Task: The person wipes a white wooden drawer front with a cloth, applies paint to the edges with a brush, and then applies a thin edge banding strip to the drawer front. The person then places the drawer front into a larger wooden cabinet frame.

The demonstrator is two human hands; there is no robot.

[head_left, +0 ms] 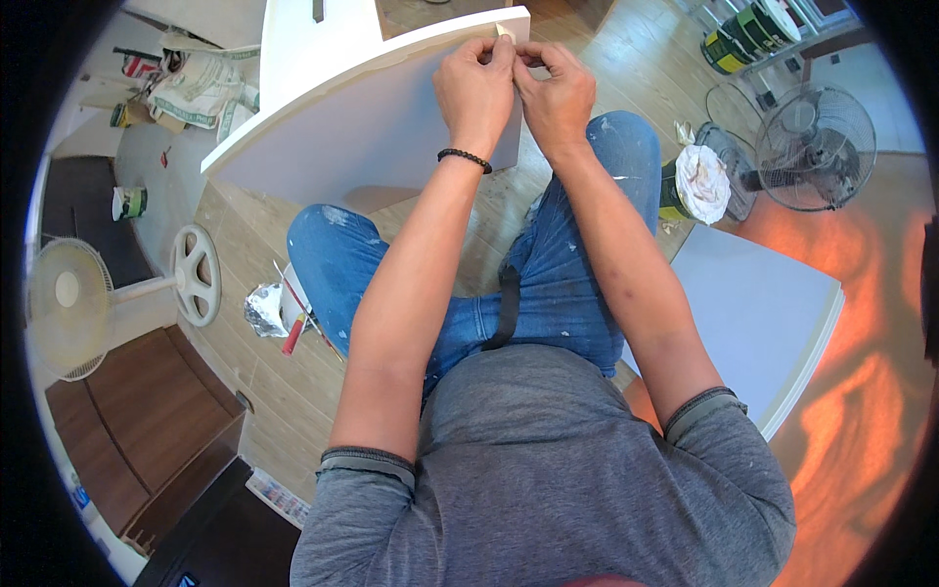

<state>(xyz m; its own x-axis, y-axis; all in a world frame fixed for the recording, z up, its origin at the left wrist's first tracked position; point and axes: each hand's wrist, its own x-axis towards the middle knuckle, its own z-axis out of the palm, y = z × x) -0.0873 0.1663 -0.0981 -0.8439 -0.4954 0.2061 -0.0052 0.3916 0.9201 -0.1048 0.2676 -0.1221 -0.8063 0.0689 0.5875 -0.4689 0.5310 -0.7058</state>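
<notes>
A large white panel (372, 137) with a curved edge stands tilted in front of my knees. A thin beige strip, like masking tape, runs just inside its white rim. At the panel's upper right corner, a small pale yellow piece (504, 30), which looks like tape, sticks up by my fingertips. My left hand (476, 86) pinches at this piece, thumb and forefinger together. Close against it, my right hand (558, 96) is also closed in a pinch at the panel's edge. What lies between the right fingertips is too small to make out.
Another white panel (748, 303) lies at my right, near a foil-covered bucket (701, 183) and a standing fan (817, 147). At left are a second fan (70, 305), a red-handled tool (294, 335) and crumpled foil (264, 310). Paint buckets (751, 36) stand far right.
</notes>
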